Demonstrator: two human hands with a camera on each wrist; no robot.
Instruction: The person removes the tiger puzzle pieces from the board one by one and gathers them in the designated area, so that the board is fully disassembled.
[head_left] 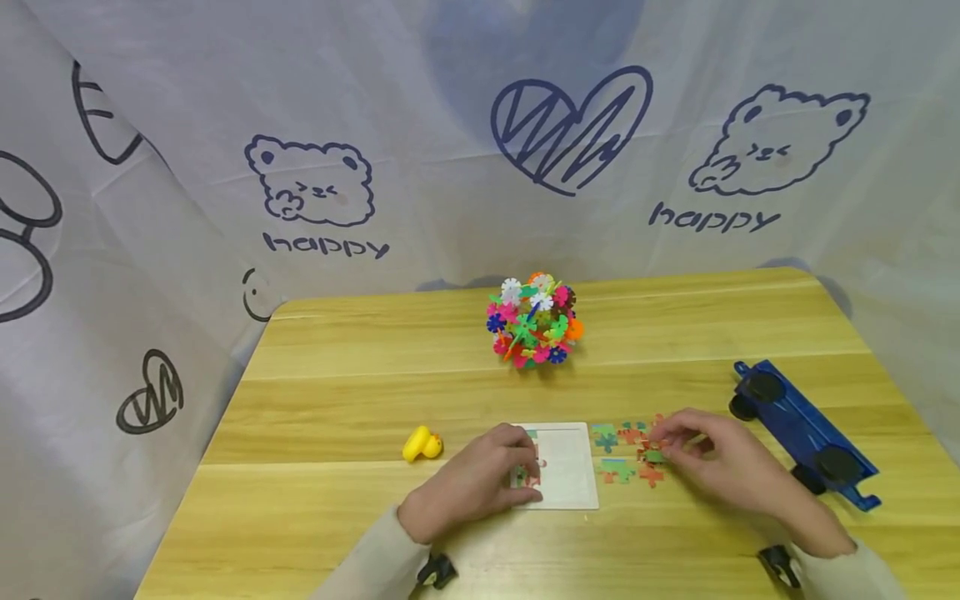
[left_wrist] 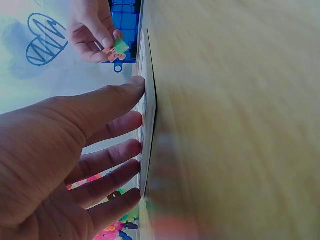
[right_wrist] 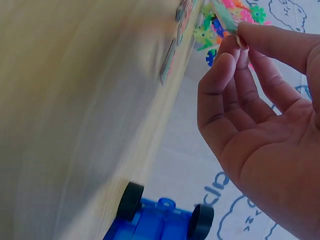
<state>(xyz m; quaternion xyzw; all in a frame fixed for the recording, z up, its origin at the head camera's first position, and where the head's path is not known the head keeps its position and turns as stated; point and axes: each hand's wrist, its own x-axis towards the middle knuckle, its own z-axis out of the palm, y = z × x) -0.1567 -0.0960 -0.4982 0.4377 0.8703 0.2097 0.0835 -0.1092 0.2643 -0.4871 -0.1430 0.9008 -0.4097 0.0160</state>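
Observation:
A white puzzle board [head_left: 570, 471] lies flat on the table, with a few fitted pieces along its left side. My left hand [head_left: 483, 475] rests on that side, its fingertips [left_wrist: 131, 147] touching the board's face in the left wrist view. Between thumb and fingers, my right hand [head_left: 723, 458] pinches a green and orange puzzle piece [left_wrist: 121, 46], held raised above the table. Several loose puzzle pieces [head_left: 617, 471] lie between the board and the right hand. The fingers of my left hand partly cover the fitted pieces.
A blue toy vehicle [head_left: 806, 429] with black wheels lies to the right of the right hand. Behind the board stands a ball of colorful flower-shaped plastic pieces [head_left: 531, 323]. A yellow toy duck [head_left: 422, 444] sits left of the left hand. Printed cloth hangs behind the table.

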